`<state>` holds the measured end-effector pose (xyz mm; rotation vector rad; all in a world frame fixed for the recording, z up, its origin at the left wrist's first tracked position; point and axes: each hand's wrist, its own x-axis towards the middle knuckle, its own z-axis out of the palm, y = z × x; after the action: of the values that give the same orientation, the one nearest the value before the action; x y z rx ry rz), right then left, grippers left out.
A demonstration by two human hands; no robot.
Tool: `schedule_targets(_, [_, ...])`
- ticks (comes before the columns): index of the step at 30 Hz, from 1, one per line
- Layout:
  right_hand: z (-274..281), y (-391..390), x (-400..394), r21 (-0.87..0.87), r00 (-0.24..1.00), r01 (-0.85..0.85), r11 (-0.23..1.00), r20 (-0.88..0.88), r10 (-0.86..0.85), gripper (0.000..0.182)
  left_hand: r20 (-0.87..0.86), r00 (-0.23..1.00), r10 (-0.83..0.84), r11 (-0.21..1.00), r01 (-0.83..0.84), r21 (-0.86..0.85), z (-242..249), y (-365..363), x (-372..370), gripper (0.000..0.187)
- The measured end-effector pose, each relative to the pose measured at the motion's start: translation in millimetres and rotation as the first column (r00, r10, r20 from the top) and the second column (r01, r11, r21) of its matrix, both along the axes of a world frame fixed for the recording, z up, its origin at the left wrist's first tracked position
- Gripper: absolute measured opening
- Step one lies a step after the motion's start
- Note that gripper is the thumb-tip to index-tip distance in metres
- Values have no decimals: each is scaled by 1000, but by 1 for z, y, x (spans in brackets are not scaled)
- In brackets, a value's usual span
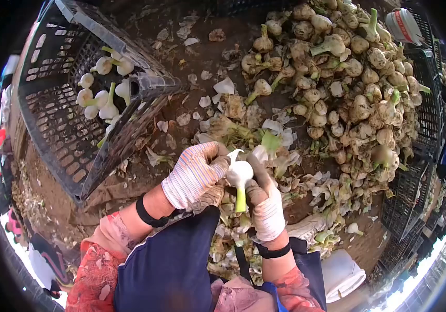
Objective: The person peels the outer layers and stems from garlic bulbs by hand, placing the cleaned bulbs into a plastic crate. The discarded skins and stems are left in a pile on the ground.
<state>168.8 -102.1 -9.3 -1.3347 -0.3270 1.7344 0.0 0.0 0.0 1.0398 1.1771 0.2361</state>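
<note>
Garlic bulb point(240, 173) held; black crate point(106, 32) holds white bulbs point(109, 110).

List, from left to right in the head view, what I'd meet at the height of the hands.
Black crate with pale bulbs inside → gloved left hand → white garlic bulb → gloved right hand → loose papery skins → black crate at the right.

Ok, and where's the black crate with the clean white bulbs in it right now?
In the head view, the black crate is at the upper left, beyond the gloved left hand and opposite the bulb heap.
</note>
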Motion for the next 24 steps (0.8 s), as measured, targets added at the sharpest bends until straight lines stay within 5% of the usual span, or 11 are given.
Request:
schedule_targets(6, [-10,10,-18,-190,986,68,979,-134,-95,50,375,870,321,947,-281,-157,0,9,-5,31])
schedule_targets(10, [-7,6,1,-122,924,213,969,-298,-240,45,180,493,851,520,-749,-410,-2,30,-8,25])
schedule_targets(15, [48,54,-15,6,968,85,996,-238,-82,56,123,748,652,744,-598,-299,-60,7,-32,26])
schedule_targets(16, [52,60,-33,158,957,81,984,-289,-32,63,180,892,415,876,-445,187,-84,-5,-35,24])
schedule_targets(17, [54,65,-46,307,945,83,948,-327,23,70,99,982,159,756,-186,628,-104,-14,-34,26])
schedule_targets(18, [63,86,-28,469,982,-149,870,-32,185,73,207,918,339,879,-388,277,-85,-11,-29,28])
schedule_targets(19, [68,112,-9,542,914,-401,739,288,285,77,235,816,528,849,-513,-125,-59,-4,-23,32])
schedule_targets(20, [55,122,-7,435,829,-373,820,553,84,77,123,881,457,887,-440,-139,-48,0,-25,29])
schedule_targets(21, [17,137,4,363,444,-534,763,889,-112,71,8,927,374,916,-368,-158,-41,3,-28,26])
schedule_targets(23, [-29,169,26,-283,-205,-634,719,959,196,68,-48,941,336,942,-335,31,-37,1,-22,19])
schedule_targets(24, [-46,182,31,-446,-302,-600,664,895,328,65,-42,938,344,939,-344,0,-35,-1,-22,19])
